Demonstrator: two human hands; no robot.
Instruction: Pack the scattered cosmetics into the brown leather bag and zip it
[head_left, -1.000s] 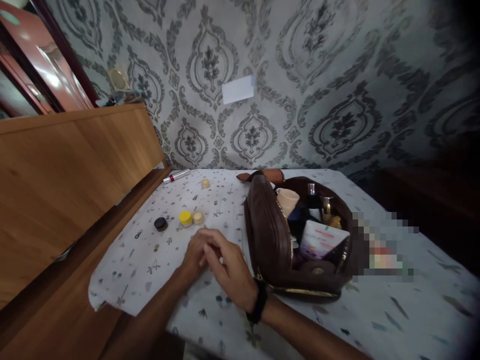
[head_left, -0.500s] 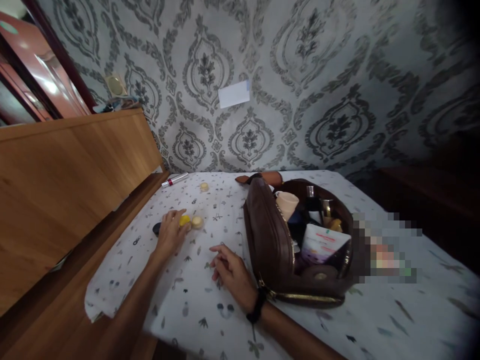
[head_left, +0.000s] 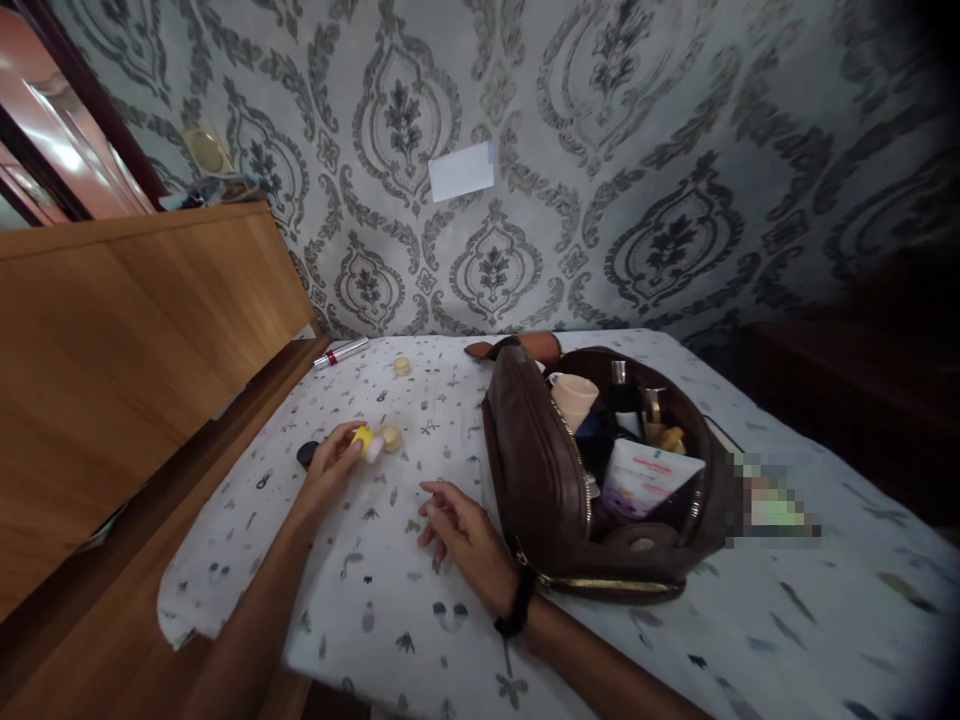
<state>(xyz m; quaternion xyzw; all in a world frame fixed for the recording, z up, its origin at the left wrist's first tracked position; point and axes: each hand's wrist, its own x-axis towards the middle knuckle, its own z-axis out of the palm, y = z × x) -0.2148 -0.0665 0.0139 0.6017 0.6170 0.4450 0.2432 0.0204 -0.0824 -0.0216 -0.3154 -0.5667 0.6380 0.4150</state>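
Note:
My left hand (head_left: 332, 462) is closed on a small yellow bottle with a pale pinkish end (head_left: 364, 442), tilted over the cloth. Just right of it stands a small cream-coloured jar (head_left: 391, 438). On the other side, a dark round item (head_left: 307, 455) lies by my knuckles. My right hand (head_left: 463, 535), with a black band on its wrist, hovers over the cloth with its fingers loosely apart and nothing in them. To its right is the brown zip bag (head_left: 517, 450), standing open, with a white and purple tube (head_left: 649, 480), a peach cup (head_left: 576, 400) and dark bottles inside.
Farther back are a second cream jar (head_left: 403, 367) and a silver tube with a red band (head_left: 341, 353). A brown leather item (head_left: 536, 346) lies behind the bag. A wooden panel (head_left: 150, 300) borders the left side; the patterned wall (head_left: 495, 270) closes the back.
My left hand has taken hold of the yellow bottle and tilted it, so its pale end now shows. My right hand has barely moved. The whole view has shifted slightly.

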